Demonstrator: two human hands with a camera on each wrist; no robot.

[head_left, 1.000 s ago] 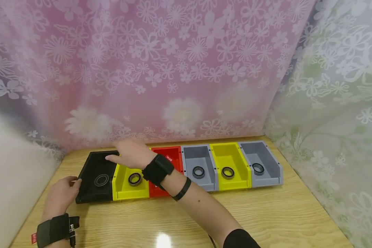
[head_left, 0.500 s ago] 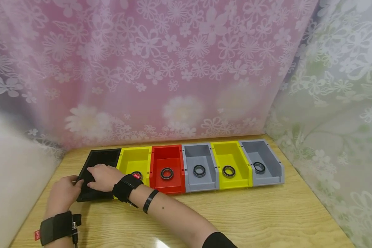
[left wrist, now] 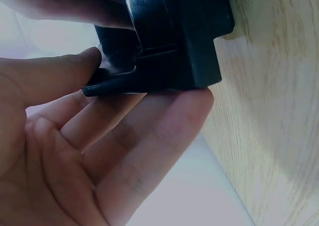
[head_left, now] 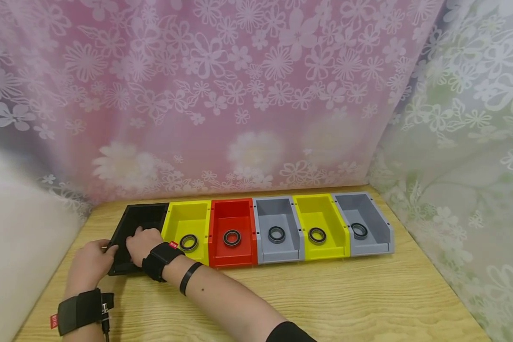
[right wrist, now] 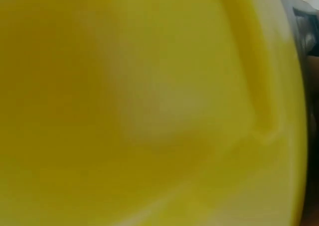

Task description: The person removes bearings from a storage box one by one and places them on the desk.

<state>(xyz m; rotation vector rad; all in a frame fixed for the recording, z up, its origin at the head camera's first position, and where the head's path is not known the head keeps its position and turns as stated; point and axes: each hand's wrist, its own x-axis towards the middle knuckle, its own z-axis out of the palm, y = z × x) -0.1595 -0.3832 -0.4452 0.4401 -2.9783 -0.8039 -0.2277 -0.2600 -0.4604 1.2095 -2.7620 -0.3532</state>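
At the left end of a row of joined plastic bins, my left hand (head_left: 89, 266) grips the left wall of the black bin (head_left: 138, 216). In the left wrist view its thumb (left wrist: 60, 76) lies over the rim and its fingers (left wrist: 149, 141) are against the outside. My right hand (head_left: 144, 244) reaches down into the same bin, its fingertips hidden from view. Whatever lies under that hand cannot be seen now. The neighbouring yellow bin (head_left: 189, 209) holds a ball bearing (head_left: 189, 243); its yellow plastic (right wrist: 149, 86) fills the right wrist view, blurred.
Farther right, a red bin (head_left: 231, 207), a grey bin (head_left: 274, 205), another yellow bin (head_left: 314, 203) and a grey end bin (head_left: 354, 202) each hold one bearing. The wooden table (head_left: 346, 304) extends in front. A flowered pink curtain (head_left: 239, 95) hangs behind.
My right hand has come down from above the bins into the black bin, over the bearing seen there a second ago. The left hand stays on the bin's wall.
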